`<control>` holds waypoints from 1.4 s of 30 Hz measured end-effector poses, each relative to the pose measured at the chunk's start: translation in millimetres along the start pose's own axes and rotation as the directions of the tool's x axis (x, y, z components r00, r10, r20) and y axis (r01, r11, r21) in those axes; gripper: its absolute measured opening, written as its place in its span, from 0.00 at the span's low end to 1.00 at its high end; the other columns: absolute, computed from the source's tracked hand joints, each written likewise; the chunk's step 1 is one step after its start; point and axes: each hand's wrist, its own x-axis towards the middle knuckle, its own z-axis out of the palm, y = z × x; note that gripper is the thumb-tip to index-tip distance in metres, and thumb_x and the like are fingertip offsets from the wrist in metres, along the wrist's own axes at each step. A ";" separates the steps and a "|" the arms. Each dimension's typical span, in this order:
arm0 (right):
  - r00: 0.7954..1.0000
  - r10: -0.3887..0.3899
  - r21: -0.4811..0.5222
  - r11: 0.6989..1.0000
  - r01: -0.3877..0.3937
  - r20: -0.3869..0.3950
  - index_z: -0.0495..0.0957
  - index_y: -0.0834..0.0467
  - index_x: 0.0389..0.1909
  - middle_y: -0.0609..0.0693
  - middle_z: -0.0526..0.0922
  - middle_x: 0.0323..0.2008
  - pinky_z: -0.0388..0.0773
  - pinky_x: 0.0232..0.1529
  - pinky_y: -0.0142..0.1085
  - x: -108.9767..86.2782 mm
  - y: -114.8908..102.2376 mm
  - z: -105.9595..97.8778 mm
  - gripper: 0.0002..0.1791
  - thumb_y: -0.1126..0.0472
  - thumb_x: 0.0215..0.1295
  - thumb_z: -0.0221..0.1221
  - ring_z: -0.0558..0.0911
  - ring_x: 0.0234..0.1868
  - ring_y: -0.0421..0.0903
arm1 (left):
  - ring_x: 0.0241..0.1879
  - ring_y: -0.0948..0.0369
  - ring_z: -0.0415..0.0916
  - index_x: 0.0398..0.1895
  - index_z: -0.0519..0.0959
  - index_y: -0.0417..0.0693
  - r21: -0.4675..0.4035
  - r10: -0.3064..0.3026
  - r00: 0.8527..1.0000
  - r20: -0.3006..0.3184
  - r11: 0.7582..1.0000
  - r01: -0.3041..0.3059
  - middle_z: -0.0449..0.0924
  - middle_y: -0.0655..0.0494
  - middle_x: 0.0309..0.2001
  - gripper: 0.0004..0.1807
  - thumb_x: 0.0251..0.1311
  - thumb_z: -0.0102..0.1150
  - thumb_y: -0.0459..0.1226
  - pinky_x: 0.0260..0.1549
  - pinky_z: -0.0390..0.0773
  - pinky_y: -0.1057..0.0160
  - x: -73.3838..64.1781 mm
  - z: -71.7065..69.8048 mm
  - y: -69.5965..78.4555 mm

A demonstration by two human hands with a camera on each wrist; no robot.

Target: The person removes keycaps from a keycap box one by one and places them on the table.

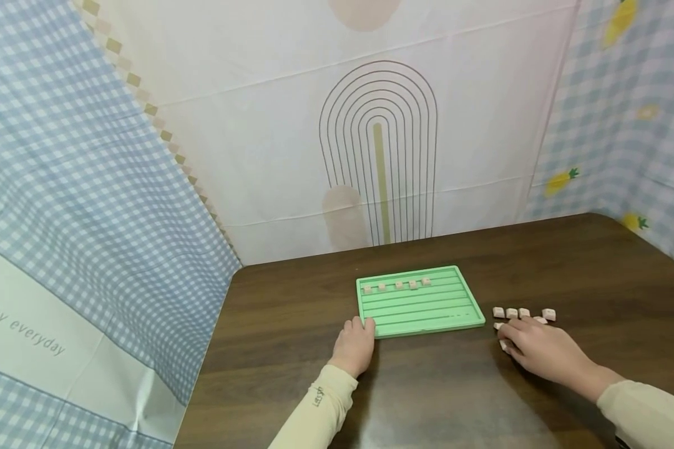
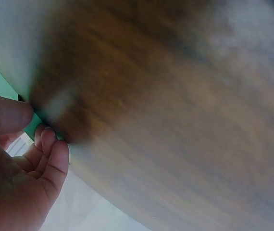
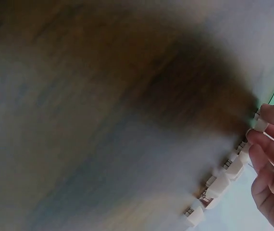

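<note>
The left hand (image 1: 355, 346) grips a green, rectangular plastic tray (image 1: 421, 309) at seven o'clock. At the tray's four o'clock, the right hand (image 1: 542, 350) pinches a whitish, blocky plastic keycap (image 3: 261, 125).

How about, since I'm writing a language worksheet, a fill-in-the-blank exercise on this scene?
1. The ridged tray is ____ in colour.
2. Lying in it are ____ small pale pieces.
3. The left hand grips the tray's near ____ corner.
4. The right hand pinches a loose piece to the ____ of the tray.

Missing words: green; five; left; right.
</note>
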 end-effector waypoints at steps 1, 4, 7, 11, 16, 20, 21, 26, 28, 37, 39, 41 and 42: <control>1.000 0.001 -0.003 1.000 -0.001 -0.003 0.77 0.49 0.26 0.42 0.77 0.25 0.74 0.29 0.40 0.5 0.0 -0.1 0.08 0.58 0.46 0.68 0.77 0.28 0.44 | 0.31 0.56 0.65 0.34 0.61 0.44 -0.001 0.001 1.000 -0.005 1.000 -0.001 0.67 0.48 0.33 0.09 0.62 0.51 0.31 0.29 0.72 0.62 0.4 -0.5 -0.8; 1.000 0.021 0.003 1.000 -0.021 0.004 0.77 0.48 0.27 0.42 0.78 0.27 0.75 0.29 0.41 1.5 0.2 -1.5 0.08 0.57 0.47 0.68 0.78 0.30 0.45 | 0.31 0.56 0.65 0.34 0.61 0.44 0.003 0.003 1.000 -0.018 1.000 -0.003 0.68 0.48 0.33 0.08 0.62 0.51 0.31 0.29 0.72 0.62 1.2 -2.0 -2.3; 0.999 0.048 0.029 0.998 -0.048 0.007 0.79 0.49 0.30 0.44 0.80 0.30 0.77 0.31 0.43 2.8 0.9 -6.0 0.08 0.56 0.48 0.67 0.80 0.34 0.48 | 0.30 0.56 0.66 0.33 0.61 0.44 0.002 0.009 1.000 -0.029 1.000 -0.009 0.68 0.48 0.32 0.08 0.61 0.51 0.31 0.29 0.73 0.62 0.8 -3.0 -2.6; 0.997 0.081 0.059 0.995 -0.080 -0.009 0.80 0.50 0.31 0.42 0.79 0.29 0.76 0.25 0.37 14.5 4.7 -12.1 0.06 0.56 0.51 0.65 0.79 0.31 0.44 | 0.29 0.56 0.66 0.33 0.62 0.44 0.000 0.021 0.999 -0.035 1.000 -0.021 0.69 0.48 0.31 0.09 0.60 0.54 0.31 0.27 0.72 0.63 -0.7 -3.1 -1.8; 0.988 0.145 0.121 0.981 -0.150 0.054 0.79 0.53 0.35 0.45 0.79 0.31 0.74 0.24 0.36 53.5 7.7 -11.5 0.07 0.56 0.57 0.61 0.77 0.29 0.43 | 0.28 0.57 0.67 0.32 0.63 0.44 0.032 0.022 0.998 -0.058 0.999 -0.020 0.69 0.49 0.30 0.10 0.59 0.55 0.32 0.25 0.72 0.64 -1.8 -2.9 -0.7; 0.976 0.151 0.164 0.971 -0.176 0.154 0.79 0.57 0.41 0.52 0.81 0.37 0.76 0.30 0.42 92.0 2.9 1.7 0.11 0.58 0.59 0.60 0.79 0.36 0.50 | 0.28 0.58 0.67 0.32 0.63 0.45 0.055 0.004 0.998 -0.062 0.998 -0.001 0.69 0.49 0.30 0.10 0.59 0.56 0.33 0.24 0.72 0.65 -1.9 -3.8 0.0; 0.972 0.148 0.176 0.968 -0.180 0.181 0.78 0.58 0.43 0.53 0.81 0.39 0.77 0.32 0.43 101.0 1.1 6.0 0.12 0.58 0.59 0.60 0.79 0.38 0.52 | 0.28 0.58 0.67 0.33 0.63 0.45 0.059 0.000 0.998 -0.062 0.998 0.003 0.69 0.49 0.30 0.10 0.58 0.56 0.33 0.24 0.72 0.65 -1.8 -4.3 0.3; 0.951 0.146 0.241 0.947 -0.214 0.271 0.75 0.60 0.49 0.58 0.79 0.47 0.75 0.42 0.49 136.0 -8.0 26.9 0.14 0.60 0.63 0.56 0.77 0.48 0.57 | 0.29 0.58 0.68 0.33 0.63 0.45 0.064 -0.009 0.999 -0.048 0.998 0.012 0.70 0.49 0.31 0.11 0.58 0.57 0.34 0.24 0.72 0.65 -1.8 -4.4 3.1; 0.947 0.153 0.254 0.940 -0.228 0.281 0.74 0.60 0.50 0.58 0.79 0.47 0.75 0.43 0.50 144.0 -11.3 33.6 0.15 0.61 0.64 0.54 0.76 0.49 0.57 | 0.29 0.57 0.68 0.33 0.63 0.45 0.065 -0.009 0.999 -0.044 0.998 0.012 0.70 0.49 0.31 0.11 0.58 0.57 0.34 0.25 0.72 0.65 -1.5 -3.8 4.3; 0.949 0.175 0.233 0.943 -0.239 0.264 0.77 0.63 0.42 0.58 0.78 0.38 0.76 0.40 0.46 159.3 -23.6 47.1 0.09 0.67 0.63 0.52 0.78 0.39 0.56 | 0.29 0.58 0.67 0.35 0.62 0.45 0.056 -0.006 1.000 -0.018 0.998 0.007 0.69 0.50 0.31 0.13 0.58 0.58 0.35 0.26 0.71 0.66 -2.4 -0.6 6.8; 0.952 0.178 0.228 0.945 -0.236 0.248 0.77 0.64 0.41 0.58 0.77 0.37 0.77 0.38 0.45 161.0 -25.5 49.3 0.08 0.67 0.63 0.52 0.78 0.37 0.54 | 0.29 0.58 0.67 0.34 0.62 0.45 0.052 -0.013 1.000 -0.025 0.999 0.015 0.69 0.49 0.31 0.12 0.58 0.58 0.35 0.26 0.71 0.66 -2.5 0.0 5.5; 0.957 0.186 0.222 0.946 -0.236 0.224 0.77 0.63 0.40 0.57 0.77 0.36 0.77 0.37 0.44 162.9 -26.6 51.6 0.08 0.67 0.62 0.53 0.79 0.36 0.53 | 0.29 0.58 0.67 0.34 0.62 0.45 0.054 -0.019 0.999 -0.040 0.998 0.021 0.69 0.50 0.31 0.12 0.58 0.57 0.34 0.26 0.71 0.65 -2.1 -0.2 3.8; 0.960 0.184 0.217 0.949 -0.230 0.211 0.77 0.63 0.40 0.57 0.77 0.35 0.77 0.36 0.43 163.9 -26.8 52.6 0.07 0.67 0.62 0.54 0.78 0.35 0.53 | 0.29 0.58 0.67 0.34 0.63 0.45 0.055 -0.021 0.999 -0.046 0.998 0.024 0.69 0.50 0.31 0.12 0.58 0.57 0.34 0.26 0.71 0.65 -1.9 -0.5 2.9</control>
